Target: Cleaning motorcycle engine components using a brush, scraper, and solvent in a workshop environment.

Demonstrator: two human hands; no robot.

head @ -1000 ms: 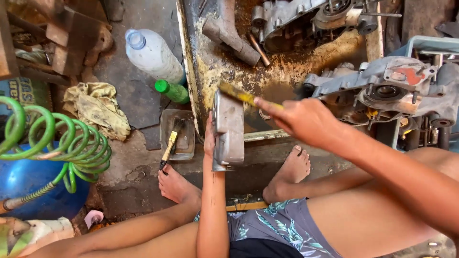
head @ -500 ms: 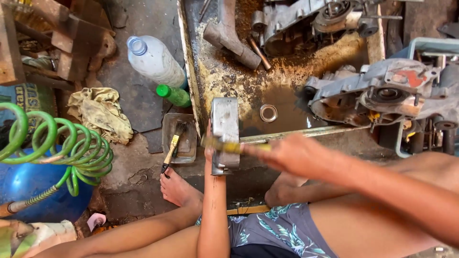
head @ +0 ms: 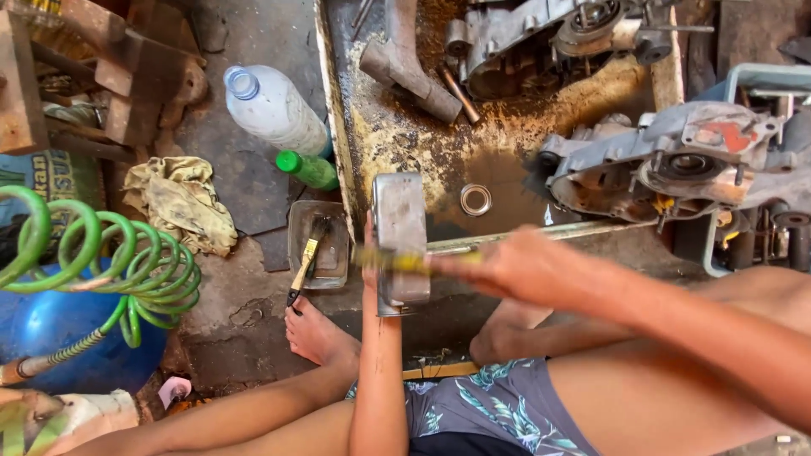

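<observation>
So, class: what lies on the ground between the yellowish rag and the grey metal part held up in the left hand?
In the head view, between the rag and the metal part sits a small rectangular tray with a yellow-handled brush across it.

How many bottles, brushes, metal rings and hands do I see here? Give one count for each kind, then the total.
Bottles: 2, clear plastic bottle and green bottle
Brushes: 2, yellow brush and tray brush
Metal ring: 1
Hands: 2, left hand and right hand
Total: 7
</observation>
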